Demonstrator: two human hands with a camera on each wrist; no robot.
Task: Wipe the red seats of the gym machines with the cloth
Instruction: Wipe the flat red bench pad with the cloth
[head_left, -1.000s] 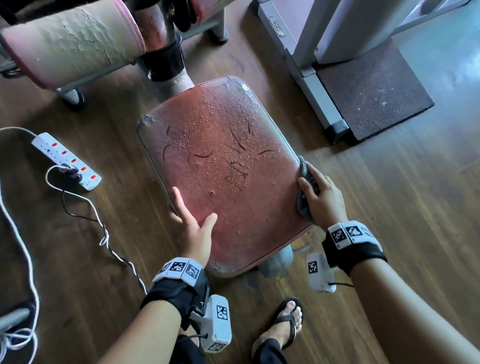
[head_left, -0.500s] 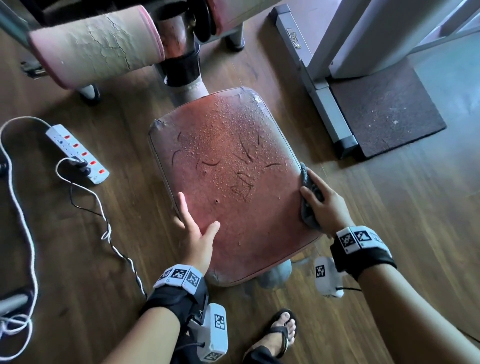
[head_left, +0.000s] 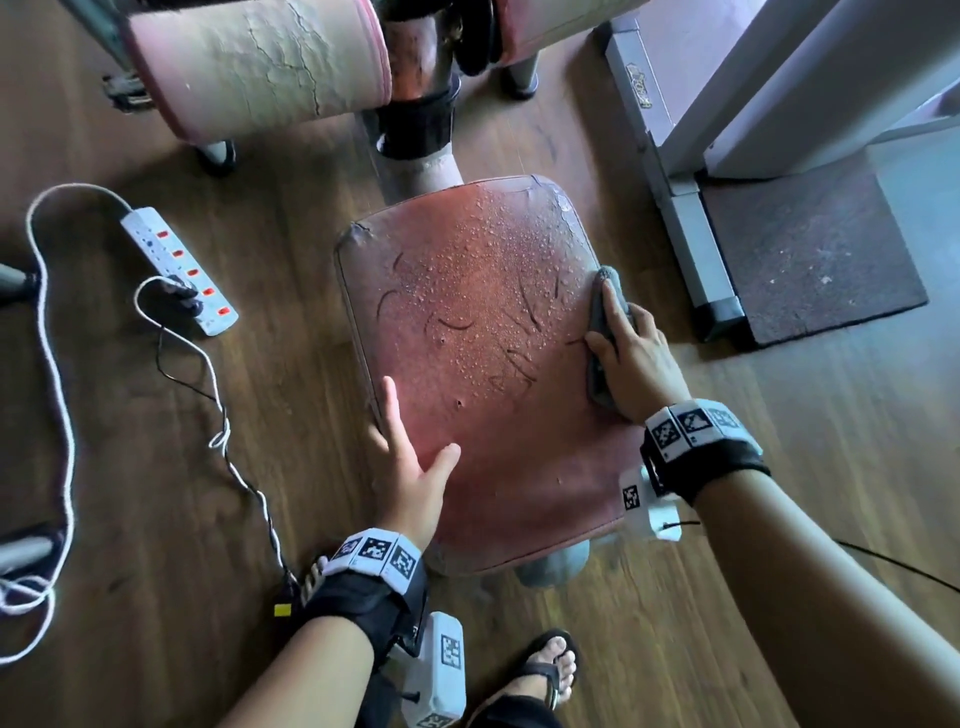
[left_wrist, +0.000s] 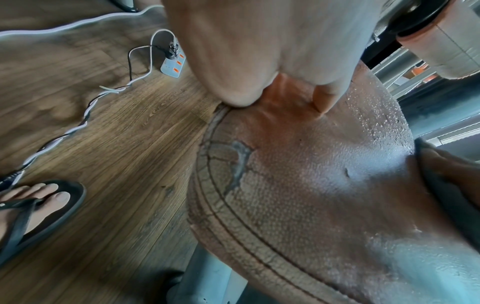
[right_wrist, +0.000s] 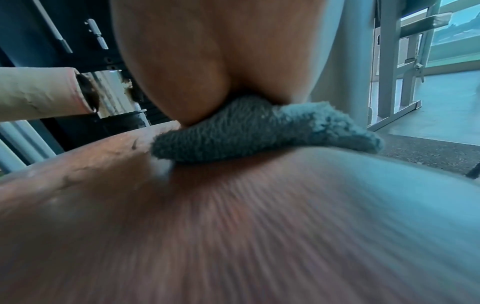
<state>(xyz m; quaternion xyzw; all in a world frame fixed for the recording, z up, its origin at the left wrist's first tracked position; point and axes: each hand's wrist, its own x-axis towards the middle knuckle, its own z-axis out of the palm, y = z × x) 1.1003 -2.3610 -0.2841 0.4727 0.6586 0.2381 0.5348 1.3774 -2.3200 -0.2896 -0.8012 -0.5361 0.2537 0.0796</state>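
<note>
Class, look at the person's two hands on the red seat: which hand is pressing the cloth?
The right hand, at the seat's right edge, presses the grey cloth. The left hand rests bare on the near left edge.

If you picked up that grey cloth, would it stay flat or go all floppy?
Probably floppy: the grey cloth bunches and folds under the right hand and drapes over the rim of the red seat. It looks fluffy, so likely light. Water drops cover the seat, so it may be getting damp and a bit heavier.
</note>
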